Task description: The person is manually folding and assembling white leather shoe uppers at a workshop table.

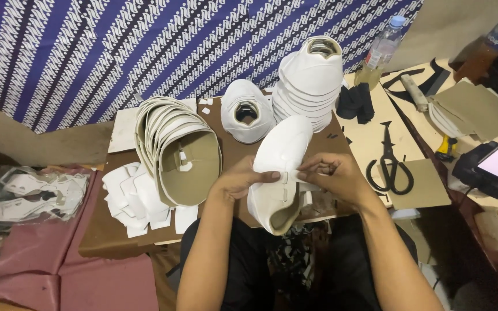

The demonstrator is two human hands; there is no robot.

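Left hand point(240, 179): thumb and fingers clamped on the white shoe upper point(280, 167), steadying its left side above the lap.
Right hand point(332, 175): fingertips pinched on the upper's small tab at the centre seam.
Doing it well: best to keep the seam flat and square, I'd say, both grips close together so nothing buckles.
Table point(105, 236): nested stack of curved liners point(180, 150) left, scissors point(390, 164) right.
Further back: 2 piles of finished white uppers point(309, 80), then a water bottle point(383, 49).

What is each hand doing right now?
Left hand: closed on the white shoe upper, thumb across its front.
Right hand: fingers pinched on the same upper at its centre seam.
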